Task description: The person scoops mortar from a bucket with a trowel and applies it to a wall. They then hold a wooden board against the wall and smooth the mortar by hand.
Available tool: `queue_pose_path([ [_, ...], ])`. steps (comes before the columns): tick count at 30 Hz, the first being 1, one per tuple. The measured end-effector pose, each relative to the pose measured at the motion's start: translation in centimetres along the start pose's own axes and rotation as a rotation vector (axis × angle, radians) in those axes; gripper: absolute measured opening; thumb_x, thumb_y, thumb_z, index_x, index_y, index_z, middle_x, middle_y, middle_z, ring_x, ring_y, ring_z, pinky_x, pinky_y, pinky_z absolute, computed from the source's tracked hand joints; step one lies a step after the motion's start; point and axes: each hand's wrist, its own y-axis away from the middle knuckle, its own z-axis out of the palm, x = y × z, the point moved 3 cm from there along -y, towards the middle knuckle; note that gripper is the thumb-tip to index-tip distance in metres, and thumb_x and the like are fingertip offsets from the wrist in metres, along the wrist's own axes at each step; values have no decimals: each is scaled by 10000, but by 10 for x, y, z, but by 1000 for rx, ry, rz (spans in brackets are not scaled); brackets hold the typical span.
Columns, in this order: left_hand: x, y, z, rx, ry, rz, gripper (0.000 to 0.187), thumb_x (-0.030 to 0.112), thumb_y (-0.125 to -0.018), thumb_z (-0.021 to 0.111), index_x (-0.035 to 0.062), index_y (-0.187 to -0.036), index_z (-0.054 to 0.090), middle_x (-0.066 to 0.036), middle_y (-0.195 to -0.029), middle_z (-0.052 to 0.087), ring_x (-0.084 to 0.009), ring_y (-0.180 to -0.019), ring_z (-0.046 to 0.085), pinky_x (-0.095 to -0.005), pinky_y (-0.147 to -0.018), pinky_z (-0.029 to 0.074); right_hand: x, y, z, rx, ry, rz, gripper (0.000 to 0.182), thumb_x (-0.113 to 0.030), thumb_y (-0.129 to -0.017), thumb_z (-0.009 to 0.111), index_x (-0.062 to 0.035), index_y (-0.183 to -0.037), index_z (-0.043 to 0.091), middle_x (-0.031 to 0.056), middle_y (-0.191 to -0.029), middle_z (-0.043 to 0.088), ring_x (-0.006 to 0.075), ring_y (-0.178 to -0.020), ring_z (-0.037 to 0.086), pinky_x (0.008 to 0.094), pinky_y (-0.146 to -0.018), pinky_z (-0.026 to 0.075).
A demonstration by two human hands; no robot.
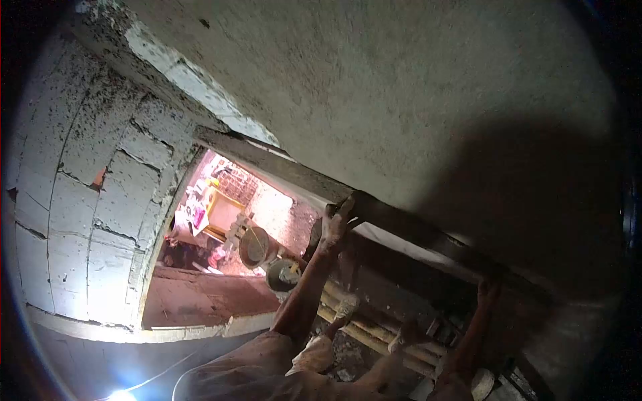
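A long, narrow straightedge board [414,230] lies slantwise along the lower edge of the grey plastered wall [374,87]. My left hand [334,224] grips its lower edge near the middle, thumb and fingers around it beside the opening. Farther right, in deep shadow, my right hand [489,291] is closed on the same board. Its fingertips are hard to make out. Above the board the plaster looks fairly smooth, with a rough, ragged border at upper left.
A bare block wall [73,220] flanks a window opening [214,294]. Below are bamboo poles [374,337], with my feet on them. A round pan [254,247] and a bucket [283,275] stand near the opening. A bright lamp [122,395] shines at lower left.
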Motion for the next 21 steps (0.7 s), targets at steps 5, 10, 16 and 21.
queue_pose_path([
  [5, 39, 8, -1, -72, 8, 96, 366, 194, -903, 664, -17, -1194, 594, -117, -1085, 662, -248, -943, 658, -407, -789, 573, -47, -13, -22, -2, -22, -120, 465, -237, -921, 634, -13, -1307, 502, 143, -1270, 543, 294, -1115, 527, 365, -936, 457],
  [10, 95, 21, 7, -102, -25, 176, 421, 258, -905, 670, -15, -1214, 585, -114, -1082, 665, -239, -938, 658, -413, -792, 564, -42, -12, 3, 31, -50, 32, 419, -235, -941, 597, -6, -1282, 515, 119, -1154, 565, 259, -993, 543, 351, -838, 470],
  [16, 150, 38, 25, -56, -115, 181, 455, 301, -906, 663, -9, -1229, 577, -111, -1087, 664, -222, -952, 658, -398, -802, 561, -37, -8, 27, 64, -130, 194, 371, -232, -966, 554, 1, -1253, 531, 90, -1014, 592, 216, -846, 563, 333, -720, 484],
  [21, 195, 59, 37, -199, -122, 287, 427, 287, -898, 664, 14, -1217, 582, -117, -1103, 667, -233, -954, 667, -408, -775, 568, -52, -7, 20, 106, 74, 121, 365, -273, -993, 517, -11, -1247, 532, 77, -991, 596, 161, -791, 559, 284, -656, 485],
])
